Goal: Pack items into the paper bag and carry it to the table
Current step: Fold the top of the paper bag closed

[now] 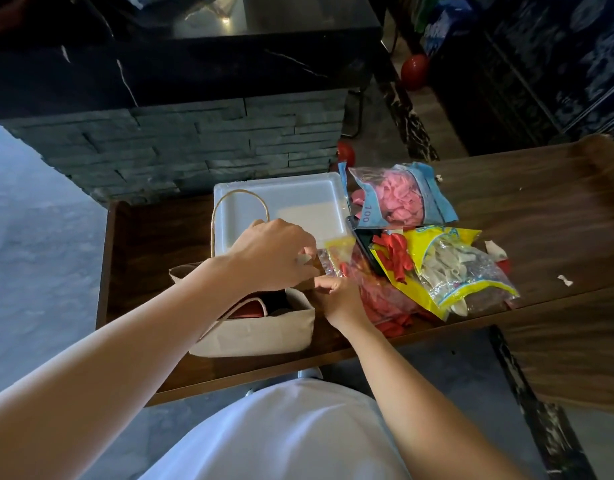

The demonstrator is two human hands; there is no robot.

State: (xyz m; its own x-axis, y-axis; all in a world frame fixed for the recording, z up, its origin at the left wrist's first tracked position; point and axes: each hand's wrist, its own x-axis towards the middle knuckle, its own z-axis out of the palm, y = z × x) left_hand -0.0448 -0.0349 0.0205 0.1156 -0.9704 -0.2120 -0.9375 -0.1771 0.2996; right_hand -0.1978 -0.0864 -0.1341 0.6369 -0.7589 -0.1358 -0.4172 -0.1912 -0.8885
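A pale paper bag (257,336) with cord handles stands open on the wooden shelf (506,216), with dark red things inside. Over its right rim my left hand (274,252) pinches the top edge of a clear plastic packet of red balloons (378,292). My right hand (336,297) grips the same packet lower down, beside the bag. A yellow packet of white balloons (454,268) lies partly on top of it. Further back lies a blue packet of pink balloons (402,197).
A white foam tray (281,199) lies behind the bag. A dark phone-like object (362,244) is wedged among the packets. Loose balloon scraps (564,280) dot the shelf. A dark stone-clad counter (194,147) rises behind, with red balloons (414,69) on the floor.
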